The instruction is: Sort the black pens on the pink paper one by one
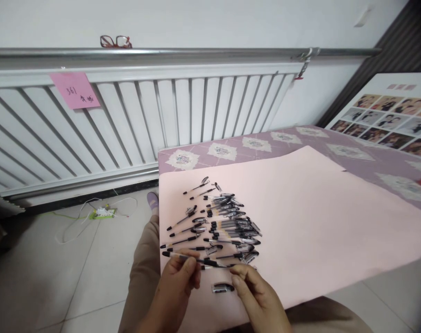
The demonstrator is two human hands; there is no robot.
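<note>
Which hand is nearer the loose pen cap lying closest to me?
Right. Your right hand is beside the pen cap, on its right; your left hand is farther off, to its left.

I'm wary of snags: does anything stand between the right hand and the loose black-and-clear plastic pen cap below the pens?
Nothing visible does. The black-and-clear plastic pen cap lies on the pale pink sheet, just left of the right hand.

The head view looks forward and down at a nearby pink sheet (pixel 311 222).
</note>
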